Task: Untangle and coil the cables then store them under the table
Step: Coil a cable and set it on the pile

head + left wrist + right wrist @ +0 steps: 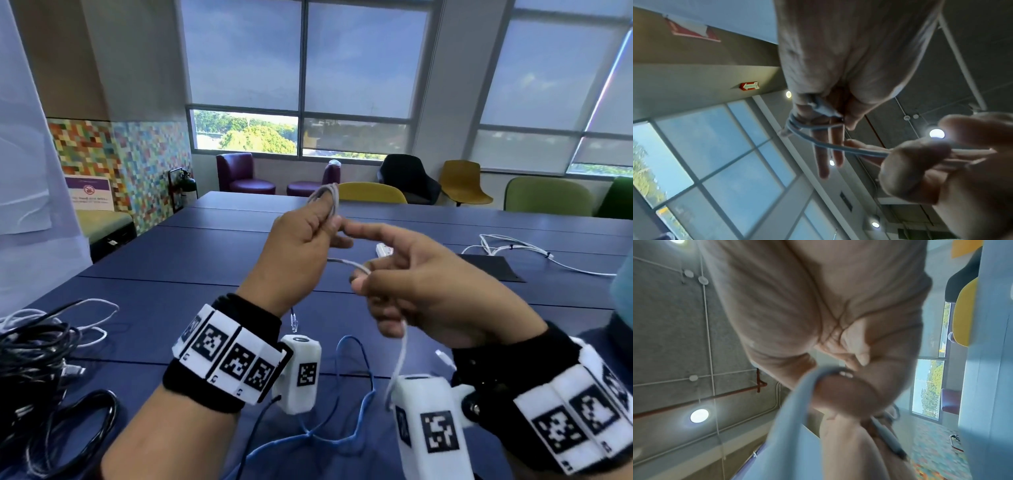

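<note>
I hold a thin grey cable [346, 263] in the air above the blue table [191, 260]. My left hand [308, 240] grips a small coil of it [325, 195], loops sticking up past the fingers; in the left wrist view the grey cable [818, 141] wraps round my fingers [820, 155]. My right hand [404, 284] pinches the free strand, index finger stretched toward the left hand. The strand hangs down past the right wrist [399, 363]. In the right wrist view the grey cable [797, 410] curves over the thumb. A clear plug [294, 322] dangles under my left wrist.
A tangle of black and white cables [37, 356] lies at the table's left front. A blue cable [356, 404] loops on the table below my hands. A white cable [513, 246] and a white power strip [383, 250] lie farther right. Chairs [371, 192] stand behind.
</note>
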### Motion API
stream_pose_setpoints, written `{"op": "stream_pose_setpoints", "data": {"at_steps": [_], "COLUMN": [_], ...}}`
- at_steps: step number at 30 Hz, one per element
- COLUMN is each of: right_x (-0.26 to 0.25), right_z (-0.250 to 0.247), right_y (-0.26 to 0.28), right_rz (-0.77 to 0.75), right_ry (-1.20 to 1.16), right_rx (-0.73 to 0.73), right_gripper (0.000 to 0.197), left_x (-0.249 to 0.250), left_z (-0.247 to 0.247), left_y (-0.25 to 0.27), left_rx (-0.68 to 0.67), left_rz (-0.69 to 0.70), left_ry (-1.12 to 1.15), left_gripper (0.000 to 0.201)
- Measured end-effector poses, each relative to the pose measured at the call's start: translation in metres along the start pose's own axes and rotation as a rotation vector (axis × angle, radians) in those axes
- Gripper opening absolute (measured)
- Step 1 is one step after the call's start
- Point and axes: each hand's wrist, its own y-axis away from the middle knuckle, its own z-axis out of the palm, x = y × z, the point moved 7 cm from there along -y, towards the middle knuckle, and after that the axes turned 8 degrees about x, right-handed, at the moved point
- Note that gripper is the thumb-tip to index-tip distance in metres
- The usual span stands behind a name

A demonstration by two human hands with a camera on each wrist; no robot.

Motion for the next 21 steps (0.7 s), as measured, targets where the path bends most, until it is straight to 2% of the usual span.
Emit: {"op": "stream_pose_setpoints", "data": {"at_steps": [3,6,9,11,13,15,18,21], "right_x": [-0.006,-0.007,-0.008,-0.010,-0.014,-0.017,-0.013,-0.003], "right_z": [-0.015,-0.030,-0.053,-0.074,-0.090,-0.095,-0.088,-0.071], "right_y": [0.001,-0.001,-0.007,-0.010,-0.009,-0.008,-0.013,-0.022], "right_rz": [-0.016,-0.064,-0.181,-0.255,-0.325,-0.375,-0.375,-0.321], "right_ry": [-0.030,0.104,0.365,0.456,0.459,0.370,0.258,0.339], "right_rx": [0.022,0.078,0.252,0.407,0.515,0.548,0.541,0.490], "right_gripper": [0.054,0.048,0.035,0.028,0.022,0.015,0.011,0.015], "left_x": [-0.007,-0.008,-0.007,-0.009,-0.011,-0.007,0.001,0.005], "left_z": [0.006,0.014,0.017,0.012,0.003,0.000,0.003,0.006], "left_y": [0.002,0.009,0.015,0.015,0.012,0.010,0.010,0.008], "left_rx": [-0.114,-0.296,-0.448,-0.470,-0.375,-0.280,-0.244,-0.242], "left_rz": [-0.052,-0.080,-0.082,-0.145,-0.276,-0.388,-0.484,-0.522], "left_ry": [-0.106,-0.311,-0.441,-0.426,-0.224,0.099,0.549,0.829], "left_gripper": [0.027,0.022,0.034,0.044,0.036,0.032,0.042,0.044]}}
